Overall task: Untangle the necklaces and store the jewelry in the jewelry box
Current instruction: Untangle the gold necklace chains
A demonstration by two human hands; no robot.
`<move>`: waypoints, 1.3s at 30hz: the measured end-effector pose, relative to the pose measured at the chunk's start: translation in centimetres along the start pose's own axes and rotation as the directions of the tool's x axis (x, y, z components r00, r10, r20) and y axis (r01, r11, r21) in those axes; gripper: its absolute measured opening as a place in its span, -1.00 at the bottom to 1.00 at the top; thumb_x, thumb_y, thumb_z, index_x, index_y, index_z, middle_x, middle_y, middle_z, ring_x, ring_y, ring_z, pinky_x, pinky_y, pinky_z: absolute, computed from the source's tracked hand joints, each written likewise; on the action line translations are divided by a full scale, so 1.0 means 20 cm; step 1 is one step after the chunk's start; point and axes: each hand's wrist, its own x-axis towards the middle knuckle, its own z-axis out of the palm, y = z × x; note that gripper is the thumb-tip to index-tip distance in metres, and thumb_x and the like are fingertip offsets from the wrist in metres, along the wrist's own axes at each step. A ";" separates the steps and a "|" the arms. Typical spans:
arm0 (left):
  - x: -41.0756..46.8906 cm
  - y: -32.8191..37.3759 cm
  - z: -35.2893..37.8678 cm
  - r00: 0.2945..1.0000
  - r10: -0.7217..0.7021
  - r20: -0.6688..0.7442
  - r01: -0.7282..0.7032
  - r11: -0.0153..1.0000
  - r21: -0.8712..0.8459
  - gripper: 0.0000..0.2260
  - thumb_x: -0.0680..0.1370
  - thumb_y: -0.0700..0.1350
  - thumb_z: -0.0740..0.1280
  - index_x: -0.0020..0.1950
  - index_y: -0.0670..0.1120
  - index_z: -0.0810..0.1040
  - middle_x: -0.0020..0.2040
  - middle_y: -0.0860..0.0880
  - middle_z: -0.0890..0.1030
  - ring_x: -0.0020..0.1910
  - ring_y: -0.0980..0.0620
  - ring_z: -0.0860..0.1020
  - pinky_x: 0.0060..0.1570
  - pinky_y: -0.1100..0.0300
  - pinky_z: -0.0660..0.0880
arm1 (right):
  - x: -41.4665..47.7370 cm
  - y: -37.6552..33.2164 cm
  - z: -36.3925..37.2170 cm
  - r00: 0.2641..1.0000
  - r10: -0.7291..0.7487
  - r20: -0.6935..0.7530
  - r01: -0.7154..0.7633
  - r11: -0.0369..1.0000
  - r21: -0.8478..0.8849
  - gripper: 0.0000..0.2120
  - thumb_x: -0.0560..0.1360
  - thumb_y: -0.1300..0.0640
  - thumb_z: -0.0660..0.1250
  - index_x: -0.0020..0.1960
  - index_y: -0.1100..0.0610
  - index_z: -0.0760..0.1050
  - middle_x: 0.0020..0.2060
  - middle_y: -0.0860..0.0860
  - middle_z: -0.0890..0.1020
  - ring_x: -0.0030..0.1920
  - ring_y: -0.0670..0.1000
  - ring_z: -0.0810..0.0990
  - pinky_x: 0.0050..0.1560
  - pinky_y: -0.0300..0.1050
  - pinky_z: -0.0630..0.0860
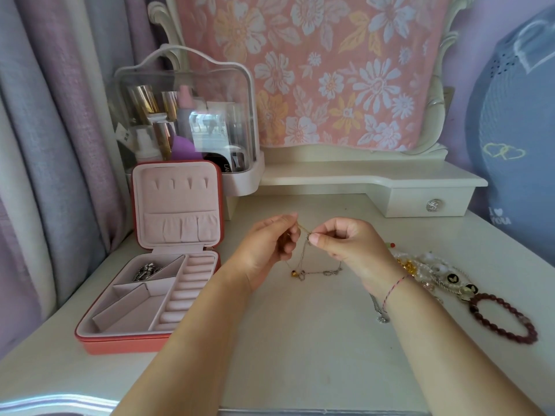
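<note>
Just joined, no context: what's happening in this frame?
A person's left hand and right hand each pinch the tangled necklaces, lifted partly off the dressing table. The jewelry box sits open at their left with a silver piece in one back compartment. A jewelry pile and a red bead bracelet lie on the right.

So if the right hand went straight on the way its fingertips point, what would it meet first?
The left hand. The right hand pinches the necklaces with its fingertips aimed left, and the left hand's fingers sit just across a short stretch of chain. Depth looks level, but one view cannot confirm.
</note>
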 end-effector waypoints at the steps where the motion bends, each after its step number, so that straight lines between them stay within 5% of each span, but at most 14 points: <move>1: 0.00 0.00 0.00 1.000 -0.011 -0.006 0.011 1.000 0.008 -0.74 0.61 -0.11 0.26 -0.29 -0.08 0.42 -0.38 0.02 0.42 -0.43 0.10 0.28 -0.44 0.29 0.21 | 0.00 0.00 0.00 1.000 0.000 -0.013 0.000 1.000 0.004 -0.93 0.43 0.25 0.46 -0.18 0.12 0.60 -0.45 -0.13 0.54 -0.46 -0.17 0.40 -0.36 -0.34 0.36; 5: -0.01 0.00 0.00 0.999 -0.008 -0.039 0.010 0.997 0.072 -0.80 0.52 -0.15 0.39 -0.28 -0.04 0.46 -0.43 0.07 0.28 -0.46 0.13 0.17 -0.44 0.30 0.13 | 0.00 0.00 -0.01 0.998 -0.033 -0.049 0.033 0.999 -0.005 -0.91 0.42 0.25 0.47 -0.20 0.10 0.61 -0.43 -0.14 0.57 -0.43 -0.22 0.45 -0.34 -0.41 0.37; 9: -0.01 -0.02 -0.01 0.999 0.011 -0.050 0.000 0.974 0.224 -0.97 0.49 -0.15 0.44 -0.14 -0.07 0.62 -0.49 0.17 0.39 -0.47 0.14 0.20 -0.41 0.30 0.18 | 0.00 0.00 -0.01 0.995 -0.052 -0.089 0.054 0.998 0.018 -0.90 0.43 0.29 0.45 -0.18 0.11 0.62 -0.38 -0.08 0.59 -0.42 -0.26 0.47 -0.33 -0.46 0.36; 16: -0.01 -0.02 -0.01 0.996 -0.011 -0.090 0.036 0.958 0.283 -0.95 0.52 -0.14 0.41 -0.08 -0.08 0.67 -0.58 0.19 0.36 -0.48 0.15 0.20 -0.43 0.30 0.18 | 0.00 0.00 -0.02 0.995 -0.056 -0.080 0.057 0.998 0.020 -0.85 0.46 0.31 0.42 -0.18 0.08 0.62 -0.34 -0.10 0.61 -0.37 -0.28 0.50 -0.27 -0.48 0.38; 27: 0.02 -0.06 0.00 0.998 0.057 -0.013 -0.054 0.990 0.133 -0.84 0.59 -0.10 0.29 -0.14 -0.12 0.56 -0.24 0.01 0.59 -0.20 0.09 0.52 -0.04 0.24 0.43 | -0.01 -0.02 -0.01 1.000 -0.015 -0.023 0.014 1.000 -0.003 -0.92 0.44 0.23 0.45 -0.16 0.06 0.64 -0.36 -0.13 0.60 -0.39 -0.30 0.48 -0.33 -0.50 0.34; 33: 0.01 -0.05 0.02 0.998 0.062 0.012 -0.063 0.989 0.132 -0.81 0.61 -0.11 0.26 -0.17 -0.16 0.50 -0.39 0.02 0.56 -0.39 0.09 0.54 -0.23 0.24 0.49 | -0.01 -0.02 -0.01 1.000 0.001 -0.021 -0.001 1.000 0.012 -0.91 0.44 0.21 0.45 -0.16 0.03 0.63 -0.29 -0.13 0.64 -0.31 -0.31 0.54 -0.26 -0.50 0.38; 39: 0.02 -0.04 0.01 0.998 0.063 -0.029 -0.058 0.984 0.167 -0.78 0.61 -0.04 0.26 -0.20 -0.10 0.50 -0.45 0.07 0.33 -0.49 0.13 0.24 -0.41 0.35 0.26 | -0.02 -0.02 0.00 1.000 0.008 0.005 -0.008 1.000 0.017 -0.93 0.49 0.21 0.40 -0.14 0.07 0.63 -0.30 -0.12 0.61 -0.35 -0.34 0.50 -0.31 -0.52 0.35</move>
